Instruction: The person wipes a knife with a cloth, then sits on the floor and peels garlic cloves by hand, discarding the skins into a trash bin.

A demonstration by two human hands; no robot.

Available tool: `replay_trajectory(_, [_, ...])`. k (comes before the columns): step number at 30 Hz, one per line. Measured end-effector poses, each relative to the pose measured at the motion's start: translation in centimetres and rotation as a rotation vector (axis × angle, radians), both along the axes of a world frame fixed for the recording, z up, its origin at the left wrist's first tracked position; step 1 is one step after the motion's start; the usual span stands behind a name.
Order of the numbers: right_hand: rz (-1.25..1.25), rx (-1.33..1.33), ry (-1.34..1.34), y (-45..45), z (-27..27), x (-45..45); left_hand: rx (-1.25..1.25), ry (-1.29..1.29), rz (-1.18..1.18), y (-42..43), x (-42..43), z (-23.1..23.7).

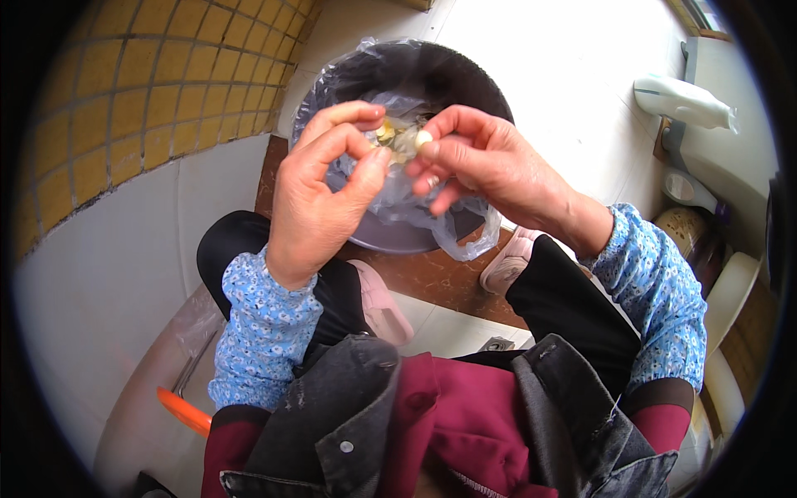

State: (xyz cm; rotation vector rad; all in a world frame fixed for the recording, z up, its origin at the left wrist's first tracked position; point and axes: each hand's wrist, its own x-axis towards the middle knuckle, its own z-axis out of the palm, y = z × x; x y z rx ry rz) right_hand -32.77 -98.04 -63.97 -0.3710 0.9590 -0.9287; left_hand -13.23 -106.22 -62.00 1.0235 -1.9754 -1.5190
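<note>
Both hands are raised over a dark round bin [498,93] lined with a clear plastic bag [398,196]. Between the thumb and forefinger of my right hand [467,149] is a small pale, rounded piece [423,138], perhaps a peeled clove or bean; its kind cannot be told. My left hand [330,180] is beside it, its thumb and forefinger pinched together; whether a tiny bit is between the tips cannot be told. Yellowish and pale scraps [386,131] show behind the fingers, inside the bin. The bag's loose handle hangs over the near rim.
A yellow tiled wall [137,112] rises on the left. An orange curved object [183,411] is low at left. On the right stand a pale bottle-shaped container [682,103] and several household items. Pink shoes [383,302] flank the bin's near side.
</note>
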Motion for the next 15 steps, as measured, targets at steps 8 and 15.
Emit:
replay_trajectory(8, [0.155, 0.043, -0.127, 0.2, 1.4, 0.1, 0.180, 0.107, -0.175, 0.8, -0.2, 0.1])
replay_trajectory(15, [0.016, 0.181, -0.193, 0.6, 0.8, -0.4, 0.593, 0.410, 0.136, 0.2, -0.1, 0.2])
